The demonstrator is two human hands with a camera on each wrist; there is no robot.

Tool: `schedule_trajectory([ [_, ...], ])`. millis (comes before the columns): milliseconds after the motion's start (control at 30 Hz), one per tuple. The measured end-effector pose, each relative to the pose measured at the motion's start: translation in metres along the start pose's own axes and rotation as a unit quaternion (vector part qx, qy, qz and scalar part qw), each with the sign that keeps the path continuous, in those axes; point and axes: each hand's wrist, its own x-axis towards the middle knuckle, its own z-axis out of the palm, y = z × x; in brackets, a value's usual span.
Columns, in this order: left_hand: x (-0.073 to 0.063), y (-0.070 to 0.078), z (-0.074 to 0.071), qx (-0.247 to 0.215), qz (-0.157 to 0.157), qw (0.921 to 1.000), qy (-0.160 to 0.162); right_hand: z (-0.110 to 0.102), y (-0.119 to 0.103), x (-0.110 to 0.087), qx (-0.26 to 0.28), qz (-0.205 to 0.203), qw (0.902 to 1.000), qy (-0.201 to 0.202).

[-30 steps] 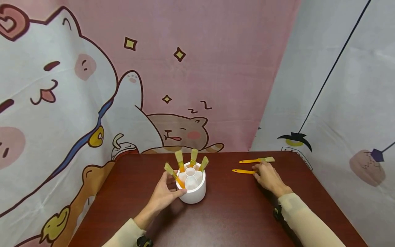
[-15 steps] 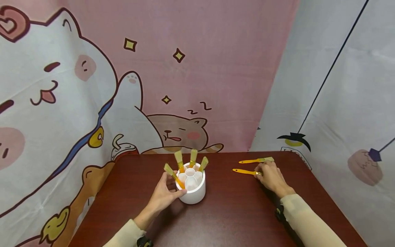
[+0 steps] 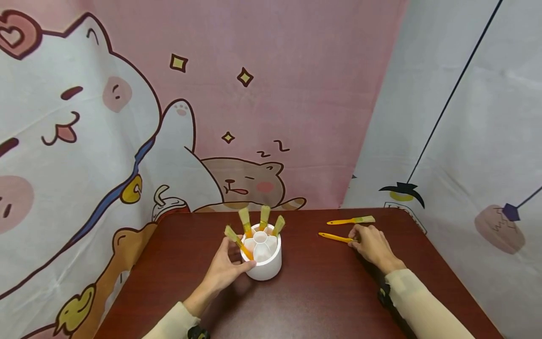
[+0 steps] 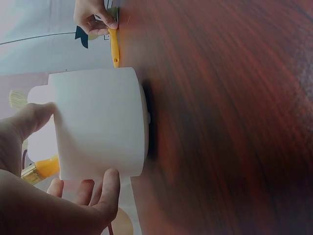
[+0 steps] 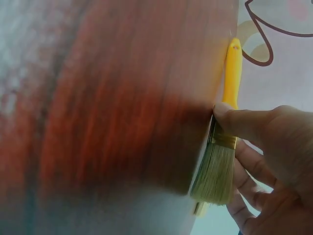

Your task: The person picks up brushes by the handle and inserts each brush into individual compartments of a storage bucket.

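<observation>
My left hand (image 3: 224, 268) grips a round white brush holder (image 3: 268, 270) by its left side, thumb at the rim and fingers along the wall. Inside, the holder is split into compartments around a central tube. Several yellow-handled brushes stand in it, bristles up; one brush (image 3: 240, 242) leans left, close by my left hand. Over at the right, my right hand (image 3: 373, 247) pinches another flat paintbrush (image 5: 233, 81) near its metal band, thumb on one face and fingers behind. Its handle points left, and in the head view its bristles are hidden under the hand.
One more yellow-handled brush (image 3: 344, 221) lies just beyond my right hand, bristles to the right. Everything stands on a dark red-brown table (image 3: 305, 301). A cartoon-printed cloth (image 3: 305, 94) hangs behind its far edge.
My right hand has slid slightly right along the paintbrush and now covers its metal band; the brush has tilted a little. The left hand and the holder have stayed in place.
</observation>
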Motion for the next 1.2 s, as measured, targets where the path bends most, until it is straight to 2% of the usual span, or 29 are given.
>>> schedule_trajectory([
  [233,-0.001,0.0,0.001,-0.006,-0.002,1.0,-0.002,-0.001,-0.005,-0.005,0.044,0.027,0.9981,-0.033],
  [333,-0.001,0.001,0.001,-0.01,0.0,0.9999,-0.004,-0.002,-0.007,-0.006,0.055,0.026,0.9976,-0.034],
  [700,-0.002,0.0,0.001,-0.032,0.004,0.9995,-0.007,-0.004,-0.023,-0.009,0.081,-0.018,0.9962,0.027],
  [933,-0.002,0.0,0.001,-0.006,0.006,0.9999,-0.004,-0.007,-0.037,-0.013,0.088,-0.039,0.9935,0.061],
  [1200,-0.002,0.0,0.0,-0.005,0.003,1.0,-0.002,-0.014,-0.056,-0.019,0.099,-0.049,0.9901,0.086],
])
